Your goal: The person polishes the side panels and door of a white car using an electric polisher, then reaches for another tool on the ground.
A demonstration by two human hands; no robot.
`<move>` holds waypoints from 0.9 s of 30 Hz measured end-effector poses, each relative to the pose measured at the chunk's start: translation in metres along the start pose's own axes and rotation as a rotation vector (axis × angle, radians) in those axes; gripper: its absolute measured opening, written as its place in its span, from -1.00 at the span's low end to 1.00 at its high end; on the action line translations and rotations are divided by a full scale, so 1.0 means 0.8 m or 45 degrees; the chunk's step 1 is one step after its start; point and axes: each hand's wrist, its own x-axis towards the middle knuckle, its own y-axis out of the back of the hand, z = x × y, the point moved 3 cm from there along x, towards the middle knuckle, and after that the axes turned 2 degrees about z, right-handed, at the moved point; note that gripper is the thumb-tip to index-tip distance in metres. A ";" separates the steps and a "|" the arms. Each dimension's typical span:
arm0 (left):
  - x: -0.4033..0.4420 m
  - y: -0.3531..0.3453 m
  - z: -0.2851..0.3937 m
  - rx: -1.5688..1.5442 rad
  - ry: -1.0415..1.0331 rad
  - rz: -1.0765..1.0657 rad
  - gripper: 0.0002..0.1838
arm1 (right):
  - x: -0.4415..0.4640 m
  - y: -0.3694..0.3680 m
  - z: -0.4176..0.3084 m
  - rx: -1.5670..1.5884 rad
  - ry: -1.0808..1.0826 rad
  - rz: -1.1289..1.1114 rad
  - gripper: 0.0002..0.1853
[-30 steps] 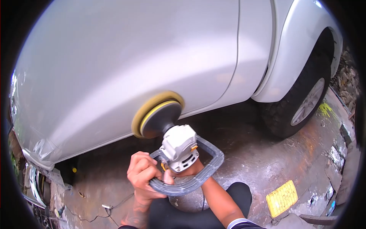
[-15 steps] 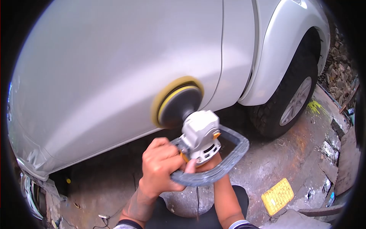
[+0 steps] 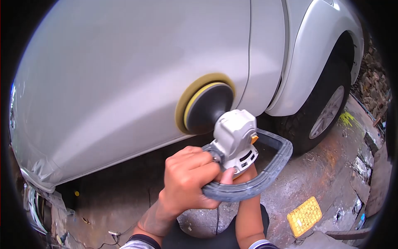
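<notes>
Polisher (image 3: pixel 235 128) shifted up and rightward along the white vehicle's side (image 3: pixel 137 54) since a second ago.
Yellow pad (image 3: pixel 180 110) against the lower bodywork; left hand (image 3: pixel 188 174) fingers wrap the loop handle (image 3: pixel 248 191); right hand (image 3: pixel 248 174) mostly hidden behind, its closure I cannot tell; wheel (image 3: pixel 327 112) beyond, yellow panel (image 3: pixel 304 216) on the floor (image 3: pixel 137 199).

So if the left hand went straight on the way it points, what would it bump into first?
Probably the polisher's white gear housing, just beyond the loop handle that the left hand grips, though depth is hard to judge.
</notes>
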 end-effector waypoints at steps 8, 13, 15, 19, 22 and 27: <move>-0.034 0.025 0.009 0.164 0.158 0.175 -0.65 | 0.008 -0.027 0.012 0.134 -0.025 0.049 -0.22; 0.010 -0.005 0.015 0.088 0.071 0.012 -0.67 | -0.020 -0.012 0.009 0.211 -0.045 0.078 -0.22; 0.012 -0.015 0.011 0.081 0.082 0.030 -0.66 | -0.012 0.009 0.005 0.230 -0.063 0.108 -0.22; 0.000 -0.017 0.006 0.104 0.130 0.106 -0.61 | 0.017 -0.002 0.008 0.272 -0.088 0.191 -0.22; 0.003 -0.027 0.004 0.128 0.089 0.048 -0.62 | 0.059 -0.013 0.011 0.321 -0.091 0.257 -0.22; 0.028 -0.080 0.003 0.032 -0.068 -0.173 -0.73 | 0.023 0.045 -0.007 0.368 -0.111 0.303 -0.22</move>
